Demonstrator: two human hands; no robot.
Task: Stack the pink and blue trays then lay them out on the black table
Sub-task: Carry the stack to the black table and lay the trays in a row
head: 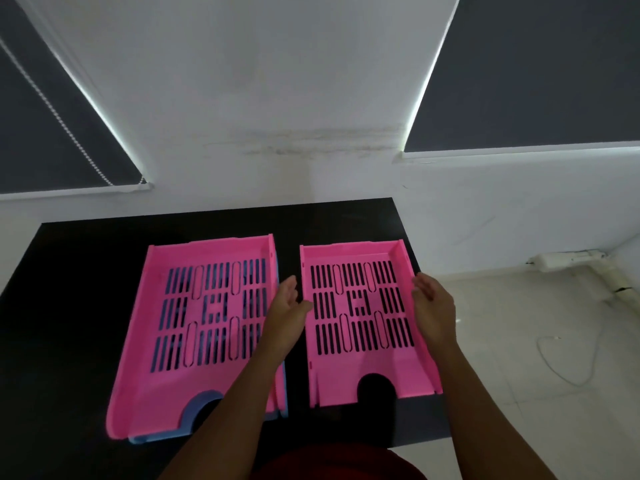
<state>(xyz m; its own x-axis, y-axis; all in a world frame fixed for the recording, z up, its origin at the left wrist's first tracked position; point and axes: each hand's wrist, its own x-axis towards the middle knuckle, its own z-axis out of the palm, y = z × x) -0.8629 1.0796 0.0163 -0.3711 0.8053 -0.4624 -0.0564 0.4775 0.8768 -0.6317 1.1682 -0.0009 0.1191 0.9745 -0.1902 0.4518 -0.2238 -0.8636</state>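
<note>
Two pink slotted trays lie side by side on the black table (86, 258). The left pink tray (166, 386) sits on top of a blue tray (199, 408), whose edge shows at the front cut-out and along the right side. The right pink tray (356, 362) lies alone, flat on the table. My left hand (285, 306) hovers open by the right tray's left wall. My right hand (433, 306) is open at that tray's right wall. Both palms face inward across the tray; whether they touch it I cannot tell.
A white wall stands behind the table, with dark roller blinds (540, 71) on both sides. The table's right edge (415, 271) drops to a pale tiled floor, where a white cable (568, 368) lies. My red clothing (346, 465) shows at the bottom.
</note>
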